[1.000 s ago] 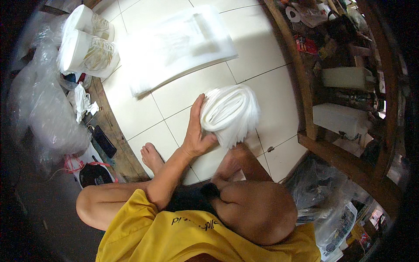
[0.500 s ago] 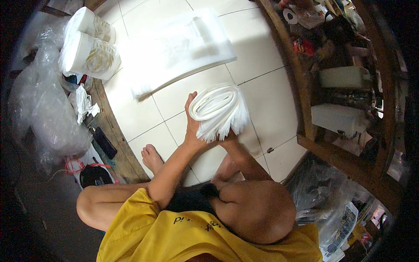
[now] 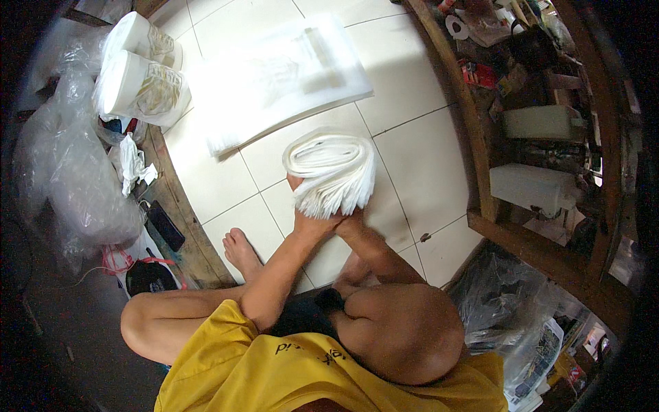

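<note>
A thick folded roll of thin white sheets, which look like plastic bags (image 3: 333,175), is held up over the tiled floor between my two hands. My left hand (image 3: 314,223) grips it from the left and below, with a fingertip showing at its left side. Under the lower edge, my right hand (image 3: 351,221) is closed against the roll, its fingers mostly hidden behind the sheets. Loops of the fold face upward, and loose edges fan out toward me. Beyond it lies a flat stack of translucent plastic bags (image 3: 274,75) on the tiles.
Two white wrapped rolls with gold print (image 3: 147,89) stand at the far left. Clear plastic bags (image 3: 89,178) and a dark phone (image 3: 165,225) lie along the left wooden plank (image 3: 182,185). A cluttered wooden shelf (image 3: 484,172) borders the right; plastic wrapping (image 3: 494,288) sits below it.
Both hands have shifted the roll slightly left and turned it a little, so its folded loops now lie flatter. The stack on the floor has stayed put.
</note>
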`<state>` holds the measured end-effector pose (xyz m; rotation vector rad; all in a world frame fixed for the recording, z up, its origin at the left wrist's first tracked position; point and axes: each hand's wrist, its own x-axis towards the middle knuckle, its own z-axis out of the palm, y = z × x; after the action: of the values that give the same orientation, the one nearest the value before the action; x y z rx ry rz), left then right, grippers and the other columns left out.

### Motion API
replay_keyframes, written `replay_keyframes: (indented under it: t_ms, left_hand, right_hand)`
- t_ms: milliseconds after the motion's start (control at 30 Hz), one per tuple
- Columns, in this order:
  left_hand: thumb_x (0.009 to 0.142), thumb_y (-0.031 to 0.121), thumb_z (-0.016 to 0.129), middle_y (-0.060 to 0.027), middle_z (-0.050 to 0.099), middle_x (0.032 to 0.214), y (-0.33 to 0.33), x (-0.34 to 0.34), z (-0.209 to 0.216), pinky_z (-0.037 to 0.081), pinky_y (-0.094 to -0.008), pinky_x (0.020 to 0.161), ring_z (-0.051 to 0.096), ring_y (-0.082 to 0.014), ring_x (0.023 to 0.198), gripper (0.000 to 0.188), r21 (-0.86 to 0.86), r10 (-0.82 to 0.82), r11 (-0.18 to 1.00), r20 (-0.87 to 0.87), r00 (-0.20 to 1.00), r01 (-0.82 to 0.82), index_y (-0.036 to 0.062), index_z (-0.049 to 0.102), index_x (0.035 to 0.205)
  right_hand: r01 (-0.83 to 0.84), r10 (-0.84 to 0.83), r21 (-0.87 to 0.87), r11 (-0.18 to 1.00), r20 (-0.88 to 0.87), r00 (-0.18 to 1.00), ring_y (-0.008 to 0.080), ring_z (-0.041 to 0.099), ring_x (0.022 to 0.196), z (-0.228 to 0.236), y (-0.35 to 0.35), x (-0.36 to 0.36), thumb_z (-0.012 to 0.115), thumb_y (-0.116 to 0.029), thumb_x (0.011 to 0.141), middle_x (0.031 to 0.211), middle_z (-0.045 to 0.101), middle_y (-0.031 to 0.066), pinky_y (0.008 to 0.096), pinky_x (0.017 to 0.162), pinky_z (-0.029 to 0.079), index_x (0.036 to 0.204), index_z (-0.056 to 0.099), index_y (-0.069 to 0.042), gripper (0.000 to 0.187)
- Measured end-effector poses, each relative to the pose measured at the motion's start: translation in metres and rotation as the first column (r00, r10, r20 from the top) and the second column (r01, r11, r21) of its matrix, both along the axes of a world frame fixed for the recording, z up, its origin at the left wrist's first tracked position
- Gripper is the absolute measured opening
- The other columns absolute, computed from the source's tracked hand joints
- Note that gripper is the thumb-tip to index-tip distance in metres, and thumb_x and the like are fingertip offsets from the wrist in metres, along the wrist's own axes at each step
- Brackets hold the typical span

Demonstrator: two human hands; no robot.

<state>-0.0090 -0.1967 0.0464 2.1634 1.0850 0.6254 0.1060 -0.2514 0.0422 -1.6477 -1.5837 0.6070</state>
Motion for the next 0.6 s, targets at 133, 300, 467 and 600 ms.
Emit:
replay_keyframes:
  t_ms: [133, 300, 467, 600]
  left_hand:
    - [0.073, 0.034, 0.084, -0.0249, 0.044, 0.148, 0.012, -0.006, -0.007, 0.028, -0.0554, 0.117, 0.036, -0.0411, 0.141, 0.058, 0.042, 0.0, 0.999, -0.05, 0.999, 0.002, 0.0082, 0.07, 0.123]
    - [0.067, 0.04, 0.092, -0.0251, 0.032, 0.155, 0.015, 0.009, -0.001, 0.031, -0.0481, 0.121, 0.034, -0.043, 0.144, 0.103, -0.104, 0.163, 0.984, 0.223, 0.961, -0.143, 0.0094, 0.04, 0.151]
    - [0.067, 0.037, 0.094, -0.0221, 0.04, 0.15, 0.015, 0.01, -0.015, 0.035, -0.043, 0.12, 0.044, -0.0377, 0.139, 0.116, -0.366, 0.304, 0.922, 0.475, 0.825, -0.129, 0.0016, 0.027, 0.155]
    - [0.07, 0.035, 0.092, -0.0189, 0.048, 0.144, 0.027, -0.008, -0.013, 0.037, -0.0406, 0.118, 0.05, -0.0338, 0.135, 0.1, -0.328, 0.148, 0.943, 0.237, 0.96, -0.064, 0.0006, 0.041, 0.148]
  right_hand:
    - [-0.004, 0.005, -0.023, 1.0, 0.034, 0.999, 0.0441, 0.04, 0.141, -0.009, -0.005, -0.006, 0.072, -0.024, 0.087, 0.147, 0.049, 0.0248, 0.0566, 0.121, 0.025, 0.146, 0.047, -0.004, 0.067]
    - [0.023, -0.025, 0.102, 0.995, 0.022, 0.999, 0.0454, 0.041, 0.14, -0.006, -0.009, -0.005, 0.07, -0.023, 0.088, 0.148, 0.049, 0.0244, 0.057, 0.121, 0.027, 0.144, 0.049, -0.004, 0.062]
    - [-0.005, 0.009, 0.044, 0.999, -0.106, 0.994, 0.0457, 0.046, 0.136, -0.002, -0.013, 0.004, 0.081, -0.015, 0.077, 0.144, 0.052, 0.0229, 0.0544, 0.116, 0.036, 0.143, 0.05, -0.004, 0.074]
    - [0.003, 0.003, 0.043, 0.999, -0.135, 0.991, 0.0475, 0.047, 0.134, -0.008, -0.012, 0.008, 0.081, -0.012, 0.074, 0.141, 0.054, 0.0235, 0.0533, 0.115, 0.039, 0.142, 0.051, -0.004, 0.075]
